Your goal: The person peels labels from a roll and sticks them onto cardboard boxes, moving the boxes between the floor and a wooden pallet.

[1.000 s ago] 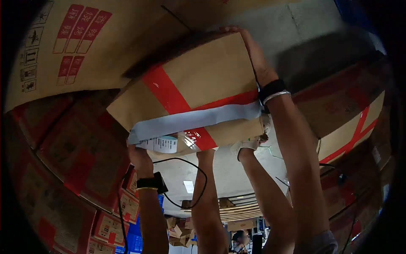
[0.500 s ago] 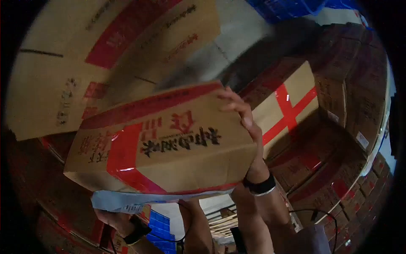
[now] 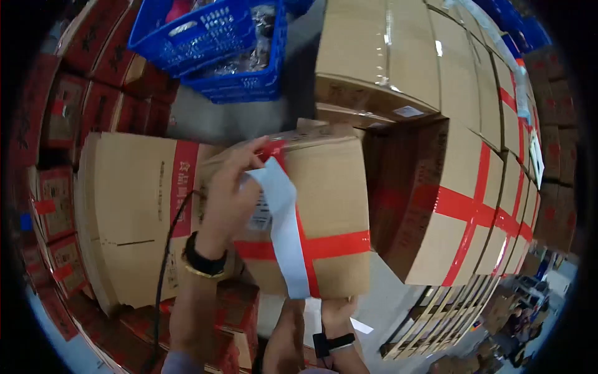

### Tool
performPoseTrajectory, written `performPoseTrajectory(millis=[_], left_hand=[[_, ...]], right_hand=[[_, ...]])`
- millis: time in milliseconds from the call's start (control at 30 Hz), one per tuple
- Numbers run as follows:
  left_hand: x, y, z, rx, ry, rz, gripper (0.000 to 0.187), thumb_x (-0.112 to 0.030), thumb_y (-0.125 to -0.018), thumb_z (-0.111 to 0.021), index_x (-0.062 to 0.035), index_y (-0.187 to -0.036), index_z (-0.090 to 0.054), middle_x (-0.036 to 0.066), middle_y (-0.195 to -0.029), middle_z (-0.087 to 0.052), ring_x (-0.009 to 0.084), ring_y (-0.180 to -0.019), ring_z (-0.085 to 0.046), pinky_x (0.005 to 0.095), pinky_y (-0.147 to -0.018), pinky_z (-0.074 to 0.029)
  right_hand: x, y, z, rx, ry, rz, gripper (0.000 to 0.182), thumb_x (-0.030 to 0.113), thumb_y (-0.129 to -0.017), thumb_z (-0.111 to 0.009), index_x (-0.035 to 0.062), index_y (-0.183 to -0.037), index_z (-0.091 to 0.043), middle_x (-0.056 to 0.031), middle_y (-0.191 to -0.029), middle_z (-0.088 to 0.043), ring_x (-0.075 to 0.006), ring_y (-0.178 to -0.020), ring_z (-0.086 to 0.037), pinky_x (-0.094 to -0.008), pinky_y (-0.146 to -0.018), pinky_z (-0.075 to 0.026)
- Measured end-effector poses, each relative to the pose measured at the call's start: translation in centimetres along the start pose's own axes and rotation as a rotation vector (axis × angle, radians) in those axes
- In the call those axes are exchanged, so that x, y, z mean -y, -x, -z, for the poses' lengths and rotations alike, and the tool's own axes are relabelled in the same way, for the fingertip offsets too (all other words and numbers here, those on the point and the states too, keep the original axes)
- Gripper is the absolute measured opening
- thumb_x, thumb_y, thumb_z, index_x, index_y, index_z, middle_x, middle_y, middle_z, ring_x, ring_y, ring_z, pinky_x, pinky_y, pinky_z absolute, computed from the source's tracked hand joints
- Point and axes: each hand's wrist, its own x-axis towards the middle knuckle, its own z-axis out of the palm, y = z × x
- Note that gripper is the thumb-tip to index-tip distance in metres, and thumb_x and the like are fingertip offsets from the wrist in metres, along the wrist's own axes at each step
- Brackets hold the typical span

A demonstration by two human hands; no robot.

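Observation:
A brown cardboard box (image 3: 336, 193) with crossed red tape is held up in the middle, its taped face towards me. Across this face hangs a light blue strip (image 3: 285, 218). My left hand (image 3: 233, 193), with a dark band on the wrist, is at the box's upper left; its fingers are closed on the strip's upper part, by the red tape. Below the bottom edge, my right hand (image 3: 337, 311) grips the box from underneath, its fingertips largely hidden. Part of a white label shows beside my left hand.
Flattened cardboard (image 3: 137, 212) stands at left, before stacked red-brown boxes (image 3: 65, 112). Blue crates (image 3: 240, 84) are at the top. Taped boxes (image 3: 476, 206) fill the right, near a wooden pallet (image 3: 430, 318). A dark cable (image 3: 167, 262) hangs by my left arm. People are far right.
The held box has turned from its printed side to its taped face. My left hand has moved from below to its upper left, my right hand from upper right to underneath. The view has swung round.

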Motion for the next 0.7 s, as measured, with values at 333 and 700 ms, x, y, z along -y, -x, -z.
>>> performPoseTrajectory(millis=[333, 700], left_hand=[[-5.7, 9.9, -2.4, 1.169, -0.130, 0.413, 0.017, -0.016, -0.083, -0.054, -0.0057, -0.096, -0.059, 0.007, -0.091, -0.065, 0.0121, -0.082, -0.060, 0.0305, -0.075, -0.048], [-25.4, 0.6, -1.4, -0.023, 0.540, -0.077, 0.027, 0.011, -0.076, -0.049, -0.0034, -0.099, -0.052, 0.015, -0.108, -0.061, 0.0166, -0.096, -0.057, 0.0278, -0.084, -0.046]], right_hand=[[5.0, 4.1, -0.1, 0.244, 0.589, 0.144, 0.032, 0.026, -0.092, -0.053, 0.0060, -0.116, -0.052, -0.0102, -0.121, -0.053, -0.0242, -0.117, -0.048, -0.0376, -0.097, -0.040], [19.2, 15.8, -11.0, 1.168, 0.861, -0.218, 0.040, 0.020, -0.084, -0.068, 0.0020, -0.117, -0.055, 0.0001, -0.107, -0.060, -0.0056, -0.098, -0.051, -0.0241, -0.087, -0.041]])
